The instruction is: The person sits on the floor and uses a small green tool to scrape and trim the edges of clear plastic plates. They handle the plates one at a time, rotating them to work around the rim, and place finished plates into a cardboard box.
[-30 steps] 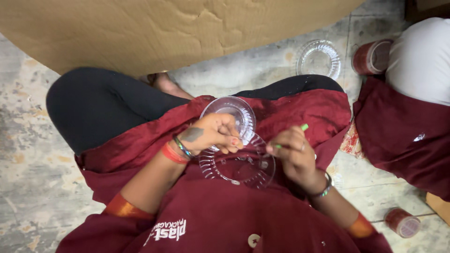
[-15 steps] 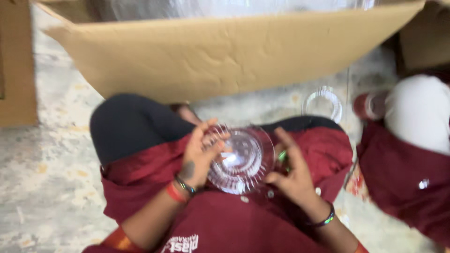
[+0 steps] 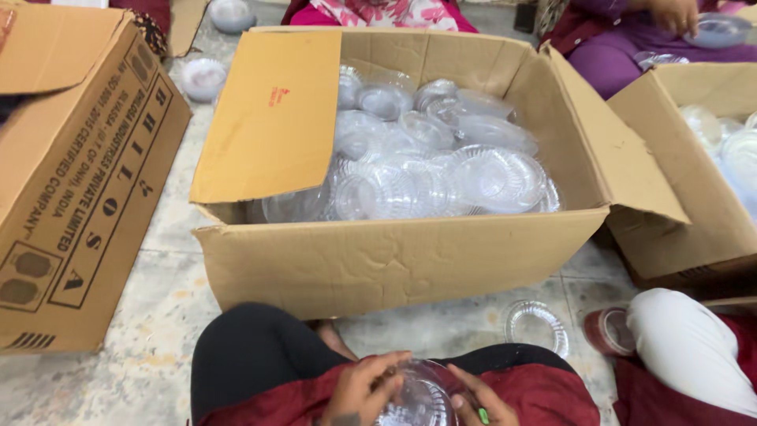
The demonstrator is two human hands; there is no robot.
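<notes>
At the far left stands a closed brown cardboard carton (image 3: 79, 181) with dark printing on its side, set on a pale, mottled stone floor (image 3: 150, 347). Beyond it, near the top, a small clear plastic bowl (image 3: 203, 77) lies on the floor.

In the middle sits a large open cardboard box (image 3: 394, 252), its left flap folded in over the opening and its right flap hanging outward. It is heaped with clear, ribbed plastic lids and bowls (image 3: 426, 170).

At the bottom centre, just in front of that box, the person sits cross-legged in black trousers with a maroon cloth over the lap. The left hand (image 3: 364, 388) has its fingers spread and curled over the left rim of a clear plastic bowl (image 3: 418, 398), which rests in the lap between both hands. The right hand (image 3: 482, 402) touches the bowl's right side with fingers loosely bent; a green fingernail shows. The picture's edge cuts both hands off, so I cannot tell how firmly they hold.

To the right, a single clear ribbed lid (image 3: 536, 325) lies on the floor, with a small reddish-brown container (image 3: 609, 331) just beside it. Next comes another person's white-clad knee (image 3: 690, 351). At the right edge a second open carton (image 3: 694, 181) holds more clear plastic pieces, and at top right someone in purple holds a clear dish (image 3: 714, 30).
</notes>
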